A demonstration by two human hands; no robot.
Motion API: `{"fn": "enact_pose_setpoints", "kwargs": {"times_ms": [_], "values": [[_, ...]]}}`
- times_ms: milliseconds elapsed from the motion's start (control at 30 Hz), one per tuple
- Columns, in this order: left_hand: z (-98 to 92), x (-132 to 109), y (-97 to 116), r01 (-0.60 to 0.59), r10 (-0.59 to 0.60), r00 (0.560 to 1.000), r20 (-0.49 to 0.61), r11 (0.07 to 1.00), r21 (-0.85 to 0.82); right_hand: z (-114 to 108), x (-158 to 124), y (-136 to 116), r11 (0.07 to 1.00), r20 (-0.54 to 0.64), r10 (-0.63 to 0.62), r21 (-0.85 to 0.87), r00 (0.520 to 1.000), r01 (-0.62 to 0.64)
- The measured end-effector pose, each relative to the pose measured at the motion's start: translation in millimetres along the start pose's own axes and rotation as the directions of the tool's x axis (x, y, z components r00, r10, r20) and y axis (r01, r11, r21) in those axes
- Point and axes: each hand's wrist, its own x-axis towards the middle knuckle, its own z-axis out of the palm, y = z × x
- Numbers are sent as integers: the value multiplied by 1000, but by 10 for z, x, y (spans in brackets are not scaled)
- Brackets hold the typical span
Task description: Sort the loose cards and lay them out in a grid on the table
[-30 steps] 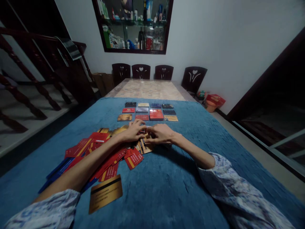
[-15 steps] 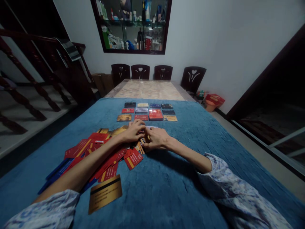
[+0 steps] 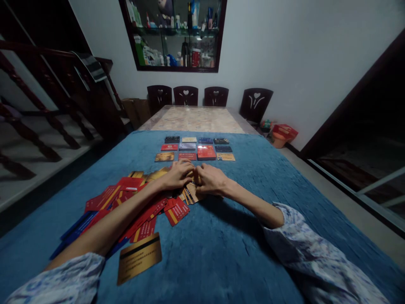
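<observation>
My left hand [image 3: 177, 175] is over the right end of a loose pile of cards, fingers bent and close together. Opposite it, almost touching, my right hand [image 3: 211, 179] has its fingers curled. What either hand grips is hidden. Tan bank cards [image 3: 191, 195] with dark stripes show between and below the hands. Red cards [image 3: 177, 211], blue cards [image 3: 79, 224] and gold cards [image 3: 155, 174] spread beneath and around my left forearm. A single gold card [image 3: 141, 258] lies with its black stripe up, nearest to me.
Beyond my hands, small card stacks stand in three rows, among them a tall red stack [image 3: 206, 153] and a gold stack [image 3: 164, 157]. A blue cloth [image 3: 253, 253] covers the near table. Chairs [image 3: 216, 96] stand at the far end, a red bin [image 3: 283, 134] at right.
A pale card at my right fingers has gone out of sight. My right hand has shifted slightly up and right, showing more of the tan cards. The left hand has barely moved.
</observation>
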Motion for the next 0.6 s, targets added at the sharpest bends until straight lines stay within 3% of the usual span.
{"fn": "enact_pose_setpoints", "kwargs": {"times_ms": [600], "values": [[-44, -15, 11, -72, 70, 996, 64, 997, 33, -28, 83, 312, 993, 59, -121, -5, 991, 121]]}}
